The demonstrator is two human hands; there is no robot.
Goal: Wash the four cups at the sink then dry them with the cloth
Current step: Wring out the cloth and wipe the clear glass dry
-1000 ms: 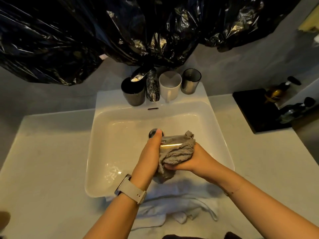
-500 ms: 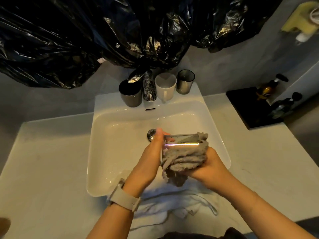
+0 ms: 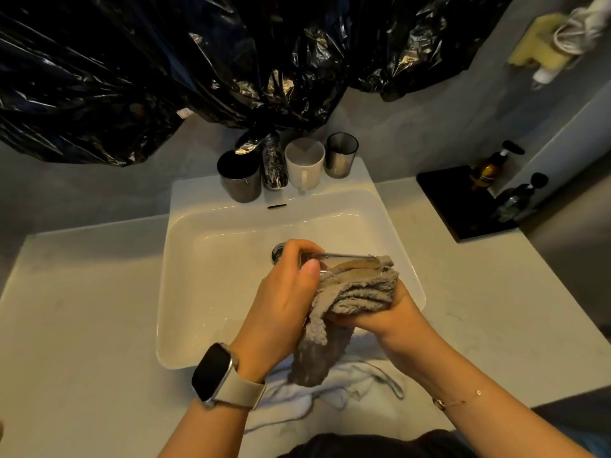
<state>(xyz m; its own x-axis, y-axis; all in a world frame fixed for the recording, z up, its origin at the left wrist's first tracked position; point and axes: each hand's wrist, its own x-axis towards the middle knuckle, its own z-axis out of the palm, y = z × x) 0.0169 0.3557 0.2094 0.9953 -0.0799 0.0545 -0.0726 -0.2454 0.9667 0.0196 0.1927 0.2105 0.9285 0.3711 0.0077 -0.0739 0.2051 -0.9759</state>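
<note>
Over the sink [image 3: 198,325], just in front of the drain [image 3: 277,252], a clear glass cup [image 3: 325,261] lies on its side between the two hands. The left hand [image 3: 284,302] grips its near end, fingers curled over the top and thumb along the side. The right hand [image 3: 388,312] is wrapped round the grey cloth [image 3: 357,290] and presses it against the cup's body and far end; a loose tail of the cloth hangs down toward the sink's front edge.

Compared with a second ago, the left fingers have come further over the glass and the cloth has slid out along it toward the right, while the watch [image 3: 211,373] on the left wrist now faces up. That reads as the cup being turned inside the cloth, so drying is well under way on this one.

Behind the sink, on its back ledge, stand three more cups: a dark one [image 3: 239,180] left of the tap [image 3: 273,166], a white mug [image 3: 304,166] right of it, and a smoky glass tumbler [image 3: 340,155] further right. All three stand upright; whether they hold water I cannot tell. I judge this the last or one of the later cups.

A white towel [image 3: 330,385] lies crumpled on the table at the sink's front edge, and pump bottles [image 3: 486,166] stand on a black tray [image 3: 449,203] to the sink's right.
</note>
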